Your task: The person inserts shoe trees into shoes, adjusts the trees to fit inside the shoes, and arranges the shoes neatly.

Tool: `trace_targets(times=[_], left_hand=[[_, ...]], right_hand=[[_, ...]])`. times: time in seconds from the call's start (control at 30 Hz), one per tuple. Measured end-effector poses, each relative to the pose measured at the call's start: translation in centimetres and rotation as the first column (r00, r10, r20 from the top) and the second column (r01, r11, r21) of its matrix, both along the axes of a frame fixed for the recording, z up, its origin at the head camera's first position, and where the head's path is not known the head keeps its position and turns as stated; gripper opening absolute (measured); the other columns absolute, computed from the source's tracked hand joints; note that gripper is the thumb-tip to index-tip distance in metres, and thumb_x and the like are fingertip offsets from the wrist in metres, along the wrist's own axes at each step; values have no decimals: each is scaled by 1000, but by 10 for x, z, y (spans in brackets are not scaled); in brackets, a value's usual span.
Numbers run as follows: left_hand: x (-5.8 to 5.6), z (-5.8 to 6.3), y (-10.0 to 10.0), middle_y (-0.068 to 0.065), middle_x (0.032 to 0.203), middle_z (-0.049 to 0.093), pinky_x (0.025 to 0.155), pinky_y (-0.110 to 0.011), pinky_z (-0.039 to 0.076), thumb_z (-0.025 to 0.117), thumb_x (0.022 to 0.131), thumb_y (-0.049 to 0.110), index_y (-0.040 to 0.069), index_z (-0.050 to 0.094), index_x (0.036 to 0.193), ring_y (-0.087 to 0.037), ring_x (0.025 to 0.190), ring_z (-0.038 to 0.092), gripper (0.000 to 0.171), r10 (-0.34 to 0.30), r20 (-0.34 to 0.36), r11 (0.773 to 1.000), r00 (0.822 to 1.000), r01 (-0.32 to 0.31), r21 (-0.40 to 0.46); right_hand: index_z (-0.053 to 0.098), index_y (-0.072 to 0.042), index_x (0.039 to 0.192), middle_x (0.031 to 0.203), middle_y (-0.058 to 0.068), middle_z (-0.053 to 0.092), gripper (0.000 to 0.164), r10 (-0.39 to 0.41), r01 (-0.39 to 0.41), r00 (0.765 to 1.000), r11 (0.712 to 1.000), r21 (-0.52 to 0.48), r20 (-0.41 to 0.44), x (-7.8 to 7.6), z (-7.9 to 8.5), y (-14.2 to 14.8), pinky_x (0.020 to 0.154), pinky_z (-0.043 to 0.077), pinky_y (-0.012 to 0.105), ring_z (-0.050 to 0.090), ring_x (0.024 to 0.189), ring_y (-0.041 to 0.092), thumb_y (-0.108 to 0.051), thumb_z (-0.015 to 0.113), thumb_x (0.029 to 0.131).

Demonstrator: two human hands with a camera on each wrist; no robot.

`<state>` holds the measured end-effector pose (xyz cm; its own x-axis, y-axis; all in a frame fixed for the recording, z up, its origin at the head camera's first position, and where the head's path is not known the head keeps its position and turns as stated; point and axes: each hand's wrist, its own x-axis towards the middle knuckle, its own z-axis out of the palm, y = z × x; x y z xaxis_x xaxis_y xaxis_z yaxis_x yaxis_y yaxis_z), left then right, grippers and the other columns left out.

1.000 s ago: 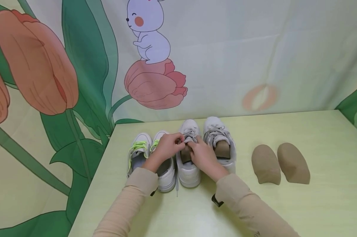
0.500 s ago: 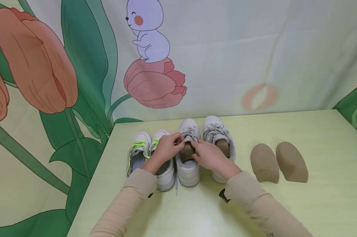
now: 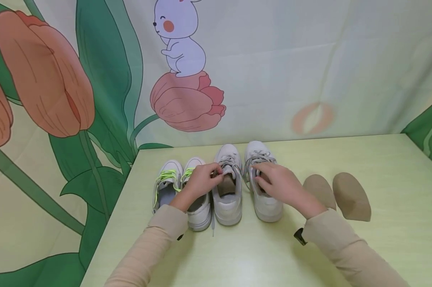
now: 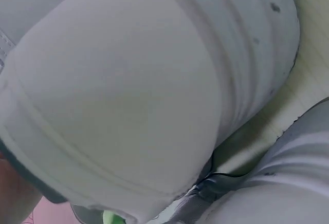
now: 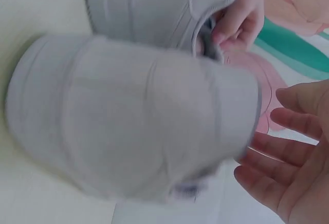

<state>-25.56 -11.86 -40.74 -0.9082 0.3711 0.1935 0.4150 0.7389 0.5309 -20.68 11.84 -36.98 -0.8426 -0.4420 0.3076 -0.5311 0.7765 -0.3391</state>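
Two grey-white sneakers with grey laces stand side by side. My left hand [image 3: 203,179] pinches the tongue at the opening of the left sneaker [image 3: 227,211]; a brown insert [image 3: 227,186] shows inside it. My right hand [image 3: 282,185] is over the opening of the right sneaker [image 3: 267,209], fingers loosely bent and hiding most of its inside. In the right wrist view the right hand [image 5: 293,152] has its fingers spread, fingertips close to the sneaker's collar [image 5: 239,95]. The left wrist view is mostly filled by a white shoe heel [image 4: 118,90].
A smaller white pair with neon-green laces [image 3: 167,175] stands left, partly behind the left arm. Two brown rounded pieces [image 3: 351,196] lie on the right, one partly covered by the right hand. A loose lace [image 3: 213,227] hangs onto the light table [image 3: 237,259]. A printed cloth [image 3: 259,79] hangs behind.
My right hand has let go of the left sneaker's opening and moved right to the right sneaker, which now stands turned a little. The left hand has stayed in place.
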Motion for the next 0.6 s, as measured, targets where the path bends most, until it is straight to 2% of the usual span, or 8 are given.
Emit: trace_targets(times=[0.13, 0.2, 0.27, 0.33, 0.4, 0.5, 0.6], left_hand=[[4, 1, 0, 3, 68, 55, 55, -24, 37, 55, 83, 20, 17, 60, 83, -13, 58, 45, 6, -2, -27, 1000, 1000, 2, -8], [8, 1, -1, -1, 82, 63, 60, -26, 42, 55, 83, 18, 15, 62, 85, -15, 67, 54, 7, -1, -54, 1000, 999, 0, -10], [11, 0, -3, -5, 99, 65, 66, -29, 45, 55, 83, 18, 14, 63, 89, -18, 84, 60, 11, 0, -70, 1000, 998, -1, -12], [14, -1, -5, -7, 115, 60, 77, -33, 47, 55, 83, 17, 13, 64, 95, -21, 103, 58, 16, 3, -79, 1000, 997, -5, -19], [17, -1, -7, -8, 123, 55, 85, -36, 45, 55, 84, 17, 13, 63, 101, -22, 112, 53, 20, 7, -76, 1000, 997, -9, -26], [22, -2, -11, -8, 126, 52, 90, -38, 42, 55, 84, 18, 15, 62, 107, -23, 114, 51, 24, 15, -77, 999, 997, -18, -42], [26, -2, -14, -6, 127, 52, 89, -38, 43, 55, 84, 19, 17, 61, 108, -23, 113, 51, 25, 25, -90, 999, 996, -29, -46]], right_hand=[[55, -6, 117, 114, 13, 59, 34, -20, 20, 1000, 1000, -17, -8, 2, -1, 17, 85, 44, 43, 54, 106, 29, -17, 56, 85], [54, -5, 119, 117, 14, 57, 36, -31, 31, 1000, 999, -23, -2, 3, -3, 26, 88, 42, 43, 52, 108, 30, -17, 56, 85], [52, -6, 121, 120, 14, 54, 38, -52, 52, 999, 998, -19, 14, 4, -5, 35, 88, 41, 45, 50, 111, 31, -18, 55, 86], [50, -8, 123, 124, 14, 52, 39, -84, 84, 996, 996, -3, 32, 5, -7, 43, 89, 41, 46, 48, 114, 31, -21, 55, 86], [49, -9, 124, 126, 14, 50, 41, -110, 110, 993, 994, 11, 44, 6, -10, 51, 90, 40, 48, 46, 116, 32, -23, 54, 86], [49, -7, 124, 126, 17, 48, 42, -125, 124, 992, 992, 15, 22, 5, -15, 59, 90, 39, 50, 45, 115, 35, -23, 56, 85], [48, -4, 124, 126, 21, 46, 44, -122, 122, 993, 992, -9, 4, 3, -21, 65, 90, 37, 52, 43, 115, 39, -22, 57, 84]])
